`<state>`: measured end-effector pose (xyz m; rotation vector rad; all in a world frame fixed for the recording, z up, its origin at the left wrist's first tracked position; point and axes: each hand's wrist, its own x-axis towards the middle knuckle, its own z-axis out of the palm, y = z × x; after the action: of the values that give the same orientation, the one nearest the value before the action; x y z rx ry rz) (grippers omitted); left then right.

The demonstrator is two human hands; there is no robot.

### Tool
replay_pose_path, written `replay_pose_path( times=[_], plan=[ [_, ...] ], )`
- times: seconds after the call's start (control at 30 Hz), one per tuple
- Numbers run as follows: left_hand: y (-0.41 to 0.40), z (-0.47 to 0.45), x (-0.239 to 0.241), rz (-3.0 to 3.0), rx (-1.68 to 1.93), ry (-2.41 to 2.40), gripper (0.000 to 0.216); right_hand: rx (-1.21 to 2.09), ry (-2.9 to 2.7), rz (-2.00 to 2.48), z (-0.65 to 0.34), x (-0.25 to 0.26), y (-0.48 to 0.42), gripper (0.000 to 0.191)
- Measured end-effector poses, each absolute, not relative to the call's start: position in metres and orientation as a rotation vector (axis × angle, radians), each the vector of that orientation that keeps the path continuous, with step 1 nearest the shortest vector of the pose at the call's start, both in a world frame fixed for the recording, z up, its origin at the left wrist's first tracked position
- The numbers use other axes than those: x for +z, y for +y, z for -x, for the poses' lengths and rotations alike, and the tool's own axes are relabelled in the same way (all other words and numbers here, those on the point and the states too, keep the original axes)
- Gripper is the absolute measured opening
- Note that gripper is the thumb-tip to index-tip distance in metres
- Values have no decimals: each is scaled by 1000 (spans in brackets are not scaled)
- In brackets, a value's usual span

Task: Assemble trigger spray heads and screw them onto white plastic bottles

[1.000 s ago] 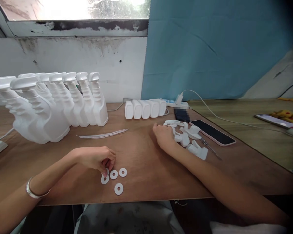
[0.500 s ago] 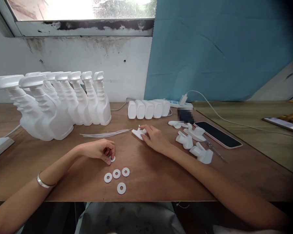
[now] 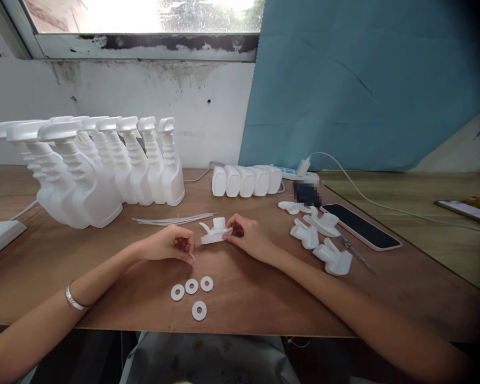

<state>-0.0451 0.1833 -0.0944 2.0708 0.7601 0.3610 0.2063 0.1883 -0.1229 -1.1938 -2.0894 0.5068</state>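
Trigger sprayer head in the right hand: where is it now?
Head view, mid-table: the trigger sprayer head is pinched in the right hand, beside the left hand, between the four loose washers nearer the person and the thin white tubes behind.

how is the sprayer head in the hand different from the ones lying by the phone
The held sprayer head is pinched by the fingers of the right hand; the loose sprayer heads lie untouched on the table beside the phone. The held one is alone; the loose ones form a cluster. All are white plastic of like shape.
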Motion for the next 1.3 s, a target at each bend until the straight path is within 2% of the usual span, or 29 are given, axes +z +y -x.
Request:
replay_pose_path(
  times=[0.17, 0.27, 0.4, 0.5, 0.8, 0.97, 1.13, 1.3],
  plan=[
    [174, 34, -96, -1924, 900, 835, 25, 345, -2250, 961, -189, -128, 171, 32],
    [168, 25, -94, -1731, 1064, 783, 27, 140, -2337, 866, -184, -130, 166, 25],
    [162, 14, -96, -1647, 969, 824, 28, -57, -2354, 782, -177, -133, 163, 11],
    [163, 12, -101, -1710, 858, 914, 30, -95, -2350, 756, -174, -134, 161, 9],
    [164, 14, -103, -1722, 810, 852, 28, 23, -2364, 823, -176, -131, 158, 14],
    [163, 24, -96, -2102, 755, 755, 28, 149, -2301, 909, -178, -130, 156, 30],
    [165, 29, -97, -2534, 727, 718, 19, -125, -2360, 731, -181, -133, 158, 19],
    [165, 28, -99, -2693, 742, 674, 19, -298, -2450, 566, -184, -133, 160, 31]
  ],
)
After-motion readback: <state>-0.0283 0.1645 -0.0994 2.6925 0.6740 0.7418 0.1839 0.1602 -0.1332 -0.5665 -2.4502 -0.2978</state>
